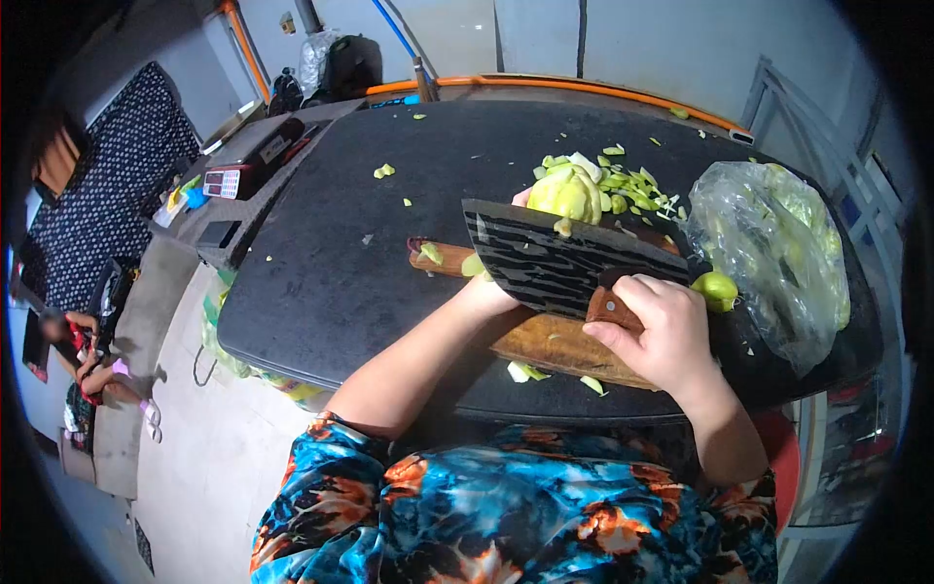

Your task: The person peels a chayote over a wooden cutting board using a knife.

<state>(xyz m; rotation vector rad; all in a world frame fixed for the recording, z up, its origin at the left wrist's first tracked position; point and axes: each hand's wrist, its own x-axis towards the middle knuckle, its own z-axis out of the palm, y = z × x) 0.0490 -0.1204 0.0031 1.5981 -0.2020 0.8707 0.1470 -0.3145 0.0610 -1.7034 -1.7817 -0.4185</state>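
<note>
My right hand (666, 326) is closed round the wooden handle of a broad cleaver (555, 258) with a dark, striped blade. The blade slants across in front of my left hand (494, 295) and hides most of it. Just beyond the blade's upper edge is a pale green, partly cut vegetable (566, 195), with a fingertip at its left side. How my left fingers meet it is mostly hidden. Under the cleaver lies a wooden cutting board (569, 347). Cut green pieces (637, 188) are heaped behind the blade.
A clear plastic bag (769, 253) of green vegetables lies at the right of the dark table (321, 234). A round green piece (716, 291) sits beside it. Scraps lie near the board. At the far left is a seated person (92, 365); a side table holds boxes.
</note>
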